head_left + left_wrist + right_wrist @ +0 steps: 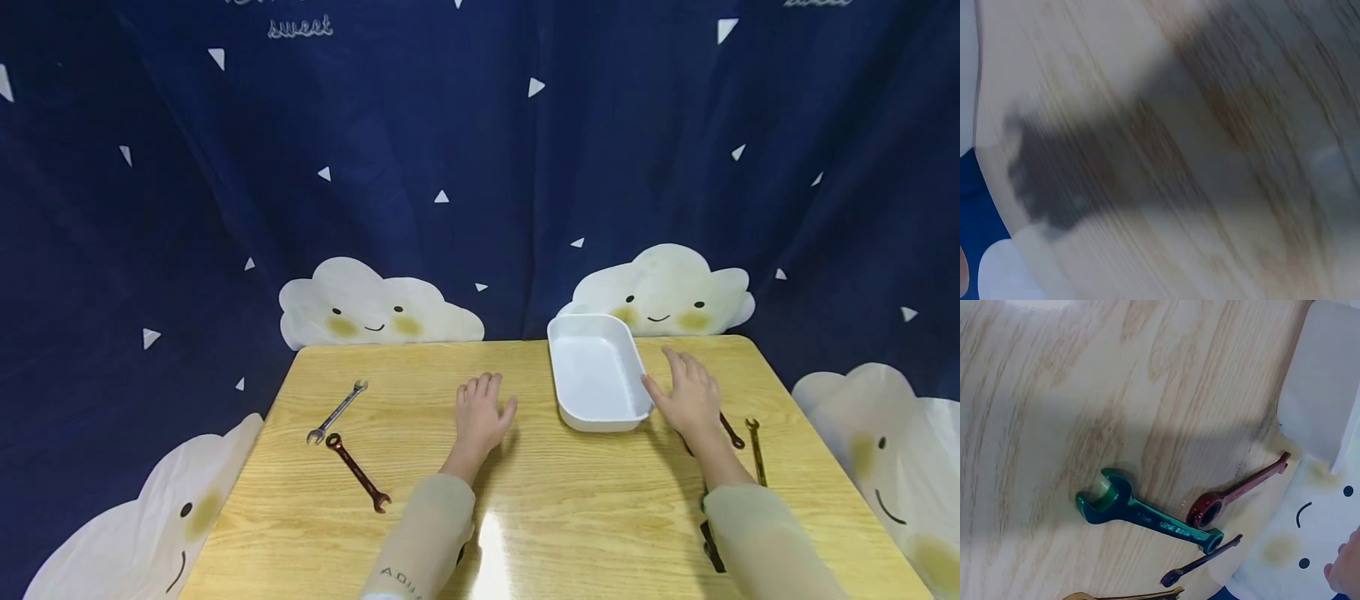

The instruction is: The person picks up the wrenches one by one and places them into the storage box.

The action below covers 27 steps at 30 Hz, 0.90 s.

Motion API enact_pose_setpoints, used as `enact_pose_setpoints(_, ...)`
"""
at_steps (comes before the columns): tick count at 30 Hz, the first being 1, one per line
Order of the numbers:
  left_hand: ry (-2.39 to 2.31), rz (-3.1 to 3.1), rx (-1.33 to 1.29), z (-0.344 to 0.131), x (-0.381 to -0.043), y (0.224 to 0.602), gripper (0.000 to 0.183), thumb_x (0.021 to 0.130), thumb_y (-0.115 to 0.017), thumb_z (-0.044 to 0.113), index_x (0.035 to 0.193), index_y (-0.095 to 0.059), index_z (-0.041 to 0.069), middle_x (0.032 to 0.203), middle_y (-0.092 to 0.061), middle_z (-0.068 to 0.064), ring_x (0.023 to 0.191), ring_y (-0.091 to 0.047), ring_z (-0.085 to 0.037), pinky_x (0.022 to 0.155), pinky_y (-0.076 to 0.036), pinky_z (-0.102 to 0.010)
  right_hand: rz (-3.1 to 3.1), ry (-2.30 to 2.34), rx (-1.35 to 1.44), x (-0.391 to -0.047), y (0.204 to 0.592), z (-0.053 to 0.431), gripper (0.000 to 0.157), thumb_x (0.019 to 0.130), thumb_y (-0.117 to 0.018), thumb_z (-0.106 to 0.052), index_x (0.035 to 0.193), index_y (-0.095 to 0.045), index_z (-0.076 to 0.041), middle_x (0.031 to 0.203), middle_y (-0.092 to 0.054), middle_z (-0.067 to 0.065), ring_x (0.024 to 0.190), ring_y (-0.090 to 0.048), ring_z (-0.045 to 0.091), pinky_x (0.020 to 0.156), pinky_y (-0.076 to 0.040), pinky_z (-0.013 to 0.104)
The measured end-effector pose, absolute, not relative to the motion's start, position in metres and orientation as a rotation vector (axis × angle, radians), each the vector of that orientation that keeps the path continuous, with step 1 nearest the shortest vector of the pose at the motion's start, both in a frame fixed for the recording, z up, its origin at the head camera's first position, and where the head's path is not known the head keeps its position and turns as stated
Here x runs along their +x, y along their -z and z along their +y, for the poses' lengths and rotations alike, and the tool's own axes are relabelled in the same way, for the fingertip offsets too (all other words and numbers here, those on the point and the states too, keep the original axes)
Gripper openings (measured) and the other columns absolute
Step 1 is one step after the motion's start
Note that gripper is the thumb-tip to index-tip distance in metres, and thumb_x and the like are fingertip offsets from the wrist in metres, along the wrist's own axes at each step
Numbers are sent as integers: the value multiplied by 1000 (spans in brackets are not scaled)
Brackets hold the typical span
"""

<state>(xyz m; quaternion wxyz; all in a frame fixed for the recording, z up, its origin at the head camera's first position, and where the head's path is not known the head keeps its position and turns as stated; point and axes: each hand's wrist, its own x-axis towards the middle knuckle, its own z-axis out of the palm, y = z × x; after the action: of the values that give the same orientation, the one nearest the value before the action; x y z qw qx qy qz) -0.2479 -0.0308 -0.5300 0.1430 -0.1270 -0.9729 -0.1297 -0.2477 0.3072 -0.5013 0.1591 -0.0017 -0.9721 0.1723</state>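
A white rectangular bin (600, 375) stands at the back of the table. Beside its right rim my right hand (692, 402) is held with fingers spread, the thumb close to the rim; whether it touches, I cannot tell. My left hand (480, 417) hovers over the middle of the table, fingers loosely extended, holding nothing. Its shadow falls on the wood in the left wrist view. Below the right hand lie several wrenches: a green one (1154, 519), a red one (1241, 490), a small dark purple one (1204, 559) and a gold one (757, 454).
On the left side of the table (585, 517) lie a silver wrench (337, 414) and a dark red wrench (358, 473). A black object (711, 547) is partly hidden by the right sleeve. Behind hangs a dark blue curtain (390, 125) with clouds.
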Motion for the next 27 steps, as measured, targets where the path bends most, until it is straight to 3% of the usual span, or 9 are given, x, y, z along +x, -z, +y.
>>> enact_pose_setpoints(19, 397, -2874, -333, 15, -255, 533, 51, 90, -39, 50, 125, -47, 13, 119, -51, -4, 110, -43, -23, 92, -31, -42, -2863, -480, -53, -250, 519, 304, 63, 89, -45, -46, 137, -29, -7, 131, -31, 27, 118, -30, 47, 93, -22, 62)
enact_pose_setpoints(27, 323, -2969, -341, 29, -263, 530, 54, 90, -33, 52, 127, -45, 16, 122, -50, -2, 115, -41, -20, 96, -28, -42, -2904, -477, -74, -253, 522, 304, 65, 90, -42, -48, 137, -27, -6, 130, -30, 29, 117, -29, 49, 93, -23, 61)
